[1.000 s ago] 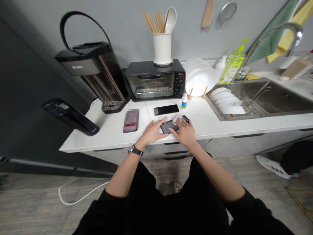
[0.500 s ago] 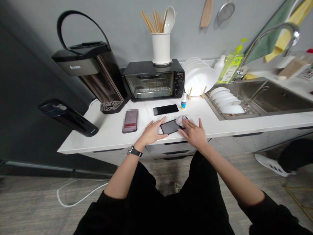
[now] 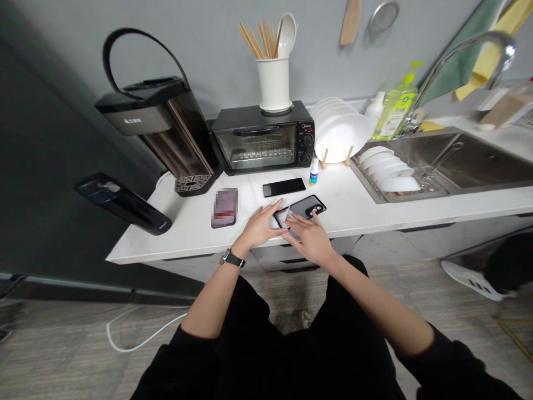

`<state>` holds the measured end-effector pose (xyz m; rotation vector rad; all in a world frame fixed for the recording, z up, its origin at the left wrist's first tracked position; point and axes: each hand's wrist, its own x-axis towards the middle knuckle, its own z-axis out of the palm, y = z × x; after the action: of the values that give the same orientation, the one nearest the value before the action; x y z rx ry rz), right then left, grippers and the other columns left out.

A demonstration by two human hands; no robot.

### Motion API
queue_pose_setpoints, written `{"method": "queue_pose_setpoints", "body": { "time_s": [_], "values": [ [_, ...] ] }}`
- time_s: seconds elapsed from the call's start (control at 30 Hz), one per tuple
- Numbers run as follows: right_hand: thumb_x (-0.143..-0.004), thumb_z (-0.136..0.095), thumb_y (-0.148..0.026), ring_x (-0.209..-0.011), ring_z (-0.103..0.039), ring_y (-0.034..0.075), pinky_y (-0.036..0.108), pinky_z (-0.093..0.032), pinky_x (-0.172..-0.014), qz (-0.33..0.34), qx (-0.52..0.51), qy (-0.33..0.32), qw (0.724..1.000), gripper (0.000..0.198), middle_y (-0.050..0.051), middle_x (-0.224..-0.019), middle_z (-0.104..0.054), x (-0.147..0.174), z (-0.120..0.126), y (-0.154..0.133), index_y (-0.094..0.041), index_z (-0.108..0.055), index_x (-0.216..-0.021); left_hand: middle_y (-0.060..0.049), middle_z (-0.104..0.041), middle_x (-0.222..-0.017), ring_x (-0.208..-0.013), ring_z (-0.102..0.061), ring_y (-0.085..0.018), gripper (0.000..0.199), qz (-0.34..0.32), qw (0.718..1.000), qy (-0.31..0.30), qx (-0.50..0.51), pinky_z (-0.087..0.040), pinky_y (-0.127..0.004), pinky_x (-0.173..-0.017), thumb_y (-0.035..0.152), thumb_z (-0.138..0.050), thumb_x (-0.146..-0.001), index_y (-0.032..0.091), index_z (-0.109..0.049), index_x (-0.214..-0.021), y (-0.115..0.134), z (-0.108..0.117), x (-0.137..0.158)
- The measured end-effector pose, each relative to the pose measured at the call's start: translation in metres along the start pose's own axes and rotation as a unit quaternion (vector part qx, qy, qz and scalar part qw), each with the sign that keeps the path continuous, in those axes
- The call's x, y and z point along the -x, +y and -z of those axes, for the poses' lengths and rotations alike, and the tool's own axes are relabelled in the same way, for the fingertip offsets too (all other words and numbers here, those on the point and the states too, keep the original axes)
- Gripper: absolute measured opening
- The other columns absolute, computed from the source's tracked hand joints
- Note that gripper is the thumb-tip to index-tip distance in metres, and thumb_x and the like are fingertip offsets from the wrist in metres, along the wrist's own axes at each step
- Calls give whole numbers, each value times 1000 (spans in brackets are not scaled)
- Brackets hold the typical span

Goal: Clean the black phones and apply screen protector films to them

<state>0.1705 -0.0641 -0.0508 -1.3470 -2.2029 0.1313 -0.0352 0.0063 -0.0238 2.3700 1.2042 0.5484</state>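
Observation:
A dark grey phone (image 3: pixel 303 208) lies back up near the counter's front edge, its camera bump at the right end. My left hand (image 3: pixel 259 226) grips the phone's left end, thumb along the near edge and forefinger on the far edge. With its fingertips, my right hand (image 3: pixel 314 240) presses a crumpled whitish wipe (image 3: pixel 283 215) against the phone's left part; the fingers partly hide the wipe. Behind them another phone (image 3: pixel 283 188), black and flat, rests on the counter. A small white spray bottle (image 3: pixel 313 173) with a blue and yellow label stands beside it.
To the left are a blurred-out purplish item (image 3: pixel 225 206), a black flask-like cylinder (image 3: pixel 125 204) and a tall water dispenser (image 3: pixel 166 133). A toaster oven (image 3: pixel 262 139) stands behind, plates (image 3: pixel 343 136) to its right. The sink (image 3: pixel 470 166) holds bowls. Another person's shoe (image 3: pixel 472 279) shows at right.
My right hand has slid the wipe leftwards along the phone, from its right end to its left. The camera bump now shows. My left hand stays at the left end.

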Motion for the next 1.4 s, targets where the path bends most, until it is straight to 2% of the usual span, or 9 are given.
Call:
{"method": "queue_pose_setpoints", "body": {
  "time_s": [0.13,0.23,0.53,0.7,0.87,1.0,1.17,1.3,1.4],
  "values": [
    [-111,-43,-53,-146,-57,34,68,-19,-130,-33,83,30,996,52,14,-146,-69,4,24,50,-19,-66,-143,-8,-60,-156,-148,-53,-30,98,-2,1000,-2,-4,-26,-53,-131,48,-79,-88,34,-27,-170,2,-2,-1],
    [-109,-43,-57,-146,-55,42,73,-13,-128,-82,138,73,984,60,19,-144,-69,-7,20,60,-11,-66,-142,-7,-60,-157,-149,-52,-30,96,3,1000,-2,-7,-23,-55,-132,49,-78,-89,34,-27,-170,-1,-4,-2],
    [-105,-44,-70,-147,-56,34,61,-24,-130,9,15,18,1000,75,22,-150,-64,-13,-20,-24,-10,-62,-146,-11,-55,-161,-144,-56,-31,94,-13,1000,14,-5,-34,-51,-128,35,-77,-88,28,-30,-169,-8,-6,-1],
    [-111,-40,-56,-145,-58,31,63,-22,-130,7,47,3,999,54,15,-147,-68,4,11,19,-19,-67,-139,-10,-59,-157,-144,-55,-32,100,-20,1000,16,-2,-34,-52,-126,44,-82,-87,32,-27,-170,-7,-7,-1],
    [-111,-37,-56,-139,-63,37,65,-24,-128,-81,131,50,987,60,22,-146,-67,-8,22,53,-10,-68,-137,-7,-60,-156,-148,-52,-31,96,-12,1000,10,2,-25,-55,-130,46,-80,-89,35,-28,-170,-4,-7,-2],
    [-107,-41,-65,-142,-59,40,59,-33,-125,-74,105,49,990,75,27,-146,-65,-28,-5,18,-1,-65,-140,-8,-56,-160,-149,-50,-31,93,-17,1000,8,3,-26,-54,-130,44,-76,-91,33,-28,-170,-8,-6,-3],
    [-106,-44,-68,-141,-61,35,55,-35,-126,1,24,21,999,75,24,-143,-69,-22,-24,-28,-5,-65,-140,-10,-59,-156,-138,-59,-31,91,-27,1000,12,-2,-35,-50,-126,31,-74,-89,28,-32,-169,-10,-5,-2],
    [-111,-41,-55,-142,-61,28,57,-33,-127,16,15,2,1000,54,13,-148,-68,0,1,3,-19,-66,-142,-10,-60,-153,-138,-58,-32,93,-25,999,22,-5,-37,-51,-124,39,-77,-90,31,-30,-170,-5,-5,-1],
    [-111,-40,-54,-142,-61,31,59,-29,-128,-18,68,21,997,54,15,-150,-66,5,20,42,-17,-65,-143,-9,-61,-153,-140,-56,-32,95,-30,999,21,-11,-36,-51,-124,45,-79,-90,33,-29,-170,-2,-5,-1]
  ]
}}
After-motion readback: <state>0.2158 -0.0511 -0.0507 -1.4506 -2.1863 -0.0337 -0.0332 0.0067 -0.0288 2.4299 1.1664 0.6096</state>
